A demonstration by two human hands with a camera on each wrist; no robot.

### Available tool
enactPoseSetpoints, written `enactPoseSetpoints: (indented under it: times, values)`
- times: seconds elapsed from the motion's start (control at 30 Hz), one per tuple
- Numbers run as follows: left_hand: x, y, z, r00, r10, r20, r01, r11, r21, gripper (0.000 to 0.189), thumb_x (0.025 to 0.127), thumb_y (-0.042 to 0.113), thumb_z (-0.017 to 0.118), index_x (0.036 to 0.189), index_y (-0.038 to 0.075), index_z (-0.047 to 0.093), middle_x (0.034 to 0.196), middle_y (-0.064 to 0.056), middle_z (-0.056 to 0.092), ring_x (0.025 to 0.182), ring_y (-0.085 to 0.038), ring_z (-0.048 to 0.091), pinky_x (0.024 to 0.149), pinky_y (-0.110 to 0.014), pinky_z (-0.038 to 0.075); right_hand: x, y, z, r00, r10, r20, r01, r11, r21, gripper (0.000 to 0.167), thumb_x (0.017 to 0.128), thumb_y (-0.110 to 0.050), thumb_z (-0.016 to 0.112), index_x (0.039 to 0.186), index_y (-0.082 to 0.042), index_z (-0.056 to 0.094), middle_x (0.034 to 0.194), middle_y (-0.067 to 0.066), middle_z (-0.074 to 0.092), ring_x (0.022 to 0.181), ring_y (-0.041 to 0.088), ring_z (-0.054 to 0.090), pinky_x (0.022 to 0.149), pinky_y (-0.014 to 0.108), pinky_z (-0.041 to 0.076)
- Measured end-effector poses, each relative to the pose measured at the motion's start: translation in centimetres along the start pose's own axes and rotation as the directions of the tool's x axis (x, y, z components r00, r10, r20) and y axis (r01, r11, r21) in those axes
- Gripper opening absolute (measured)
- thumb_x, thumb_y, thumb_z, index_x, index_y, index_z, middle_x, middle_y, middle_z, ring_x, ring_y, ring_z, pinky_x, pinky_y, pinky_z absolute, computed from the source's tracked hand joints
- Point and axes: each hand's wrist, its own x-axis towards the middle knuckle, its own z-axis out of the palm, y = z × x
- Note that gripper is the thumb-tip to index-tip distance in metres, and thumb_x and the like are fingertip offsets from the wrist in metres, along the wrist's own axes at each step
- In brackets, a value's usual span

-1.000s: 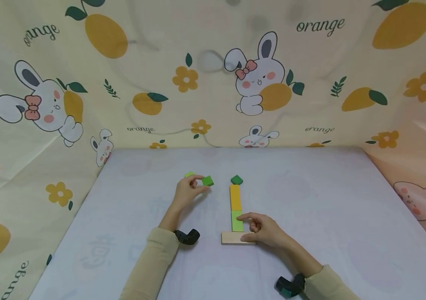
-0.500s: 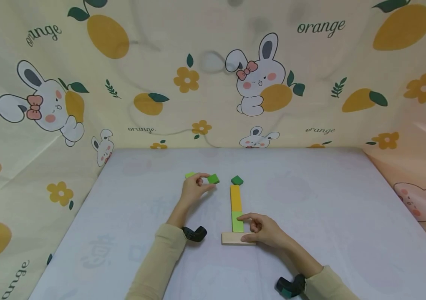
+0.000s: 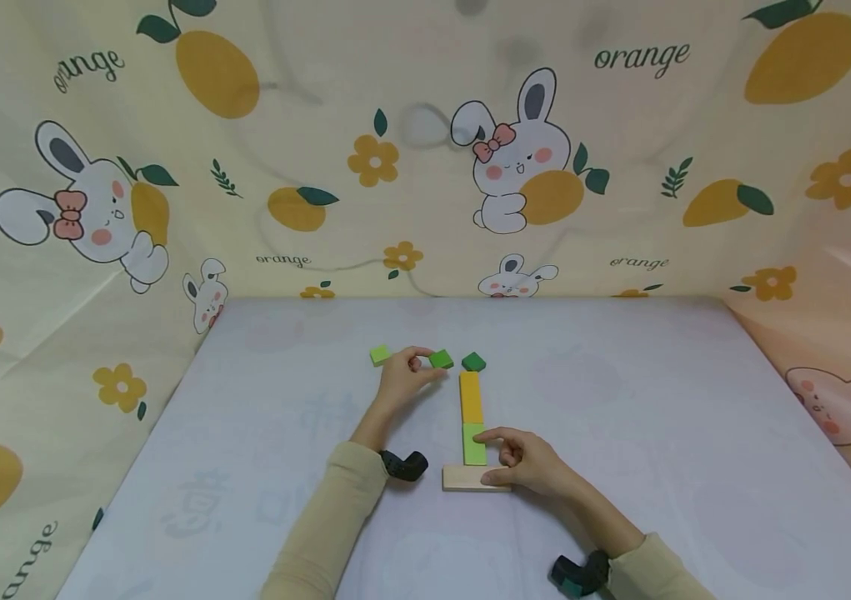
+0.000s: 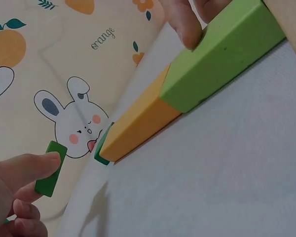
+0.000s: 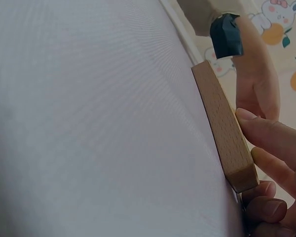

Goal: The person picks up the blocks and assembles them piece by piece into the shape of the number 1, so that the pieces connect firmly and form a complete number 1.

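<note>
My left hand [image 3: 404, 377] pinches a green block [image 3: 441, 359] between thumb and index finger, left of the far end of a row of blocks. That row runs from a plain wooden block [image 3: 463, 478] through a light green block [image 3: 473, 444] and a yellow block [image 3: 471, 397] to a dark green block [image 3: 473, 362]. The right hand [image 3: 533, 462] rests at the near end, its thumb on the wooden block and its index fingertip on the light green one. In the right wrist view, the wooden block [image 5: 223, 126] lies against that thumb.
Another light green block [image 3: 380, 355] lies just beyond my left hand, partly behind it. A white cloth [image 3: 643, 433] covers the table, and a printed curtain [image 3: 620, 150] stands along its back and sides. Black wrist devices [image 3: 405, 467] sit on both forearms.
My left hand has carried the green block rightward, closer to the dark green block, uncovering more of the light green block behind. The right hand and the row stay put.
</note>
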Motion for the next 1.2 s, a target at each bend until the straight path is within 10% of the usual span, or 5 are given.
enactPoseSetpoints:
  times: [1.2]
  values:
    - [1.6, -0.3, 2.5, 0.999, -0.016, 0.051, 0.010, 0.992, 0.124, 0.040, 0.079, 0.026, 0.079, 0.110, 0.004, 0.068, 0.067, 0.004, 0.041, 0.063, -0.011, 0.036, 0.059, -0.020, 0.030, 0.0, 0.3, 0.0, 1.000, -0.019, -0.009, 0.019, 1.000, 0.002, 0.053, 0.076, -0.024, 0.081, 0.123, -0.008, 0.062, 0.068, -0.003, 0.037, 0.060, 0.001, 0.035, 0.060, 0.019, 0.032]
